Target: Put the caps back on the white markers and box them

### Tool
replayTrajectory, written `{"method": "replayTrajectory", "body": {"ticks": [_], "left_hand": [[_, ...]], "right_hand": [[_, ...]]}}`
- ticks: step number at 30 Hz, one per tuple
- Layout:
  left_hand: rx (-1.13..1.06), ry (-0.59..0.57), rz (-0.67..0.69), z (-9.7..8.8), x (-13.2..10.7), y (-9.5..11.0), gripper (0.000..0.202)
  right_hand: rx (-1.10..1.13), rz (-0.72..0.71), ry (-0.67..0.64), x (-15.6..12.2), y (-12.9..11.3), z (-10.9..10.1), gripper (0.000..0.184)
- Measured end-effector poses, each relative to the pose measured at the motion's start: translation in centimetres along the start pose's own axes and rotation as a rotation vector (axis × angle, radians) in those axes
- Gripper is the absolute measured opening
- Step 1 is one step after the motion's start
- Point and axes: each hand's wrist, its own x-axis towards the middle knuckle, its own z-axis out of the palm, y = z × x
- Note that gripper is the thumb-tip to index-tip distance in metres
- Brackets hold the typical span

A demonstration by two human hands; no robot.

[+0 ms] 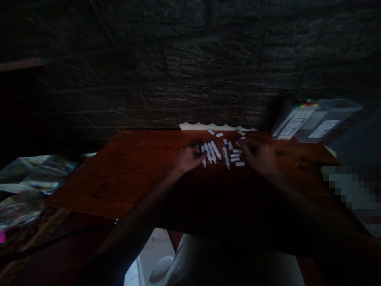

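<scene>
Several white markers with dark ends lie side by side on the brown wooden table. My left hand is at the leftmost marker, its thumb across the barrel and its fingers closed on it. One more marker lies apart, a little to the right. Short white caps with blue ends lie in a loose column, one cap nearest me. My right hand is beside these caps, thumb and fingers drawn together in a pinch. Dim light hides what its fingertips hold.
Two clear plastic containers stand at the table's back right; the left one has colourful tops showing. A white scalloped strip runs along the dark brick wall. Plastic bags lie left of the table.
</scene>
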Motion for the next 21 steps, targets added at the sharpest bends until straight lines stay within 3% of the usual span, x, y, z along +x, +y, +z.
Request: {"method": "replayTrajectory", "body": {"ticks": [6,14,18,21], "left_hand": [[0.083,0.003,-0.052,-0.1,0.0,0.7,0.035],[0.135,0.007,-0.097,-0.3,0.1,0.5,0.039],[0.001,0.033,-0.115,-0.5,0.5,-0.4,0.036],[-0.243,0.089,-0.121,-0.5,0.8,-0.9,0.029]], "right_hand": [[-0.047,0.061,-0.024,-0.4,2.2,-0.2,0.036],[-0.107,0.078,-0.219,-0.5,2.0,0.3,0.023],[-0.151,0.112,-0.309,-0.4,2.1,0.0,0.019],[-0.153,0.13,-0.336,-0.3,2.3,-0.1,0.021]]}}
